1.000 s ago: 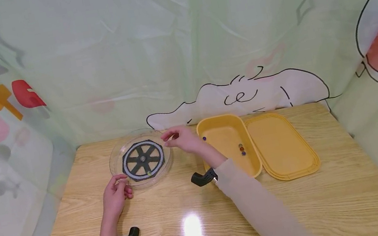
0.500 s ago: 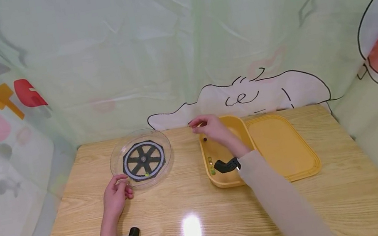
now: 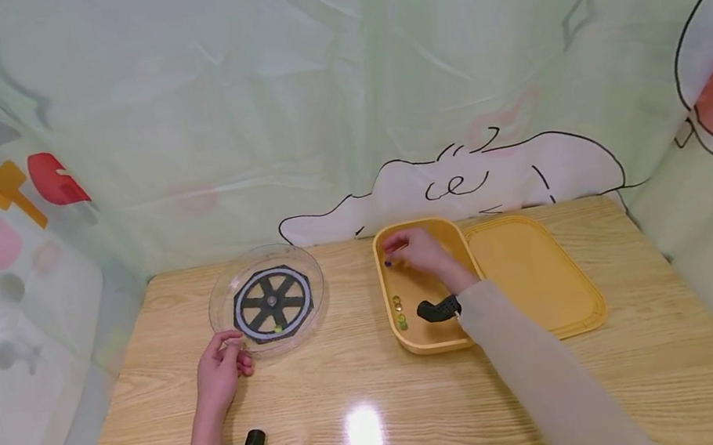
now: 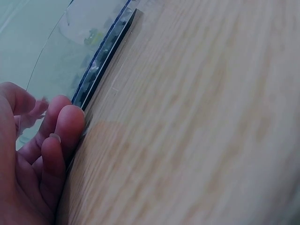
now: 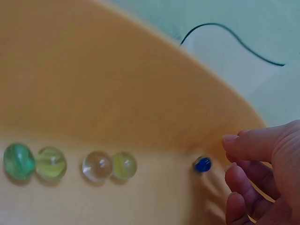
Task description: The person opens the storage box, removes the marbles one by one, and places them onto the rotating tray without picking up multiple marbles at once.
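Observation:
My left hand [image 3: 216,370] is at the near left edge of a clear round dish [image 3: 219,302], its thumb and index finger curled at the rim; its grip shows only partly through the plastic. Lying in the dish are a black six-spoked wheel-like piece [image 3: 272,301] and a yellow-green marble [image 3: 278,329]. Inside a yellow box [image 3: 434,280], my right hand [image 3: 422,251] hovers with bent fingers close to a blue marble [image 5: 203,164], apart from it. Green [image 5: 19,161], yellowish [image 5: 51,164] and clear [image 5: 97,166] marbles line the box's side.
A yellow lid [image 3: 534,275] lies flat against the box's right side. Behind the wooden table [image 3: 320,420] hangs a printed curtain [image 3: 237,116]. Each wrist carries a black camera mount.
My right hand has drawn back from the dish, moving rightward and down into the yellow box. The marbles in the box have rolled to its left side. My left hand stays put.

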Available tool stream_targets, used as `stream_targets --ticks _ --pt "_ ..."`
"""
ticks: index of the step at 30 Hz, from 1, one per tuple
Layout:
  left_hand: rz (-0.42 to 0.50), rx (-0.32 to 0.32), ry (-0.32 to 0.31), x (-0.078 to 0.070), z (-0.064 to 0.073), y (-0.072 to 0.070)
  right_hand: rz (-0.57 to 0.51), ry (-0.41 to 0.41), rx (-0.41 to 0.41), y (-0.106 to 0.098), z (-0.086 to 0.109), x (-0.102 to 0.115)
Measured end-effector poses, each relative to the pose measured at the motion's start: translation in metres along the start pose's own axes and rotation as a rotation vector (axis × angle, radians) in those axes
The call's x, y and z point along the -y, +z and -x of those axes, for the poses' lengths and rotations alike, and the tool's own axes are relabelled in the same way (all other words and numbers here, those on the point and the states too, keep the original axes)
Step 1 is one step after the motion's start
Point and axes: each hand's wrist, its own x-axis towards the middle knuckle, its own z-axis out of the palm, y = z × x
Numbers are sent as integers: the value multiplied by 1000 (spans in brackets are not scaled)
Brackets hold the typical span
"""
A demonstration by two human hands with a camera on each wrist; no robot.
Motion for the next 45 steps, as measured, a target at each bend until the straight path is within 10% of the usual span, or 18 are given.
stream_targets --ticks 45 --pt "-2 -3 2 -1 0 0 252 19 29 7 -8 -18"
